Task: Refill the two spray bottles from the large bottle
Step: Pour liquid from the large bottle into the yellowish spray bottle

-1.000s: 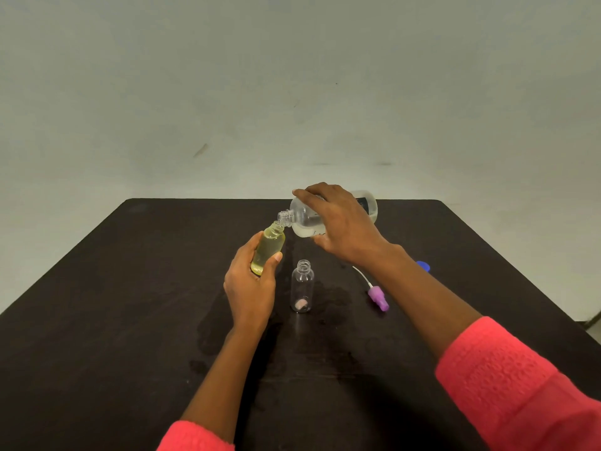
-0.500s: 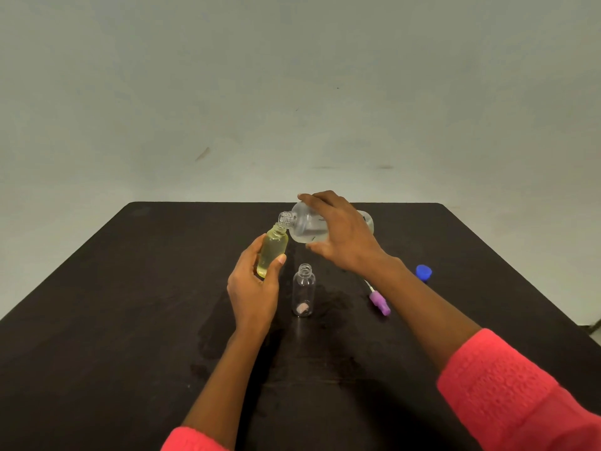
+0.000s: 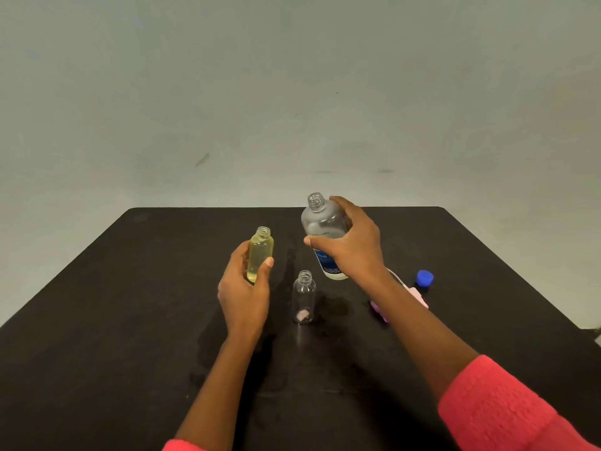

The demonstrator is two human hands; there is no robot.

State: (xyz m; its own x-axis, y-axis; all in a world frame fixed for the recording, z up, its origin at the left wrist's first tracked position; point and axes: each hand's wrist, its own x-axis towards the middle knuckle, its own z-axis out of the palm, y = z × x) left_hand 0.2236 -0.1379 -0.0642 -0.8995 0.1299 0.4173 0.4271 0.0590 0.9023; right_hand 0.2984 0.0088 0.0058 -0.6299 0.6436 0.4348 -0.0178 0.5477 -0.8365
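My left hand grips a small yellow-tinted spray bottle, uncapped, upright and filled with liquid. My right hand holds the large clear bottle with a blue label, upright and open at the neck, just above the table. A second small clear bottle stands uncapped on the black table between my hands, with something pinkish at its bottom.
A blue cap lies right of my right wrist. A pink spray head with a white tube and a purple spray head lie partly hidden behind my right forearm. Wet patches darken the table near the bottles.
The large bottle was tipped with its neck at the yellow bottle's mouth; my right hand has turned it upright and drawn it away to the right. The yellow bottle now stands straight.
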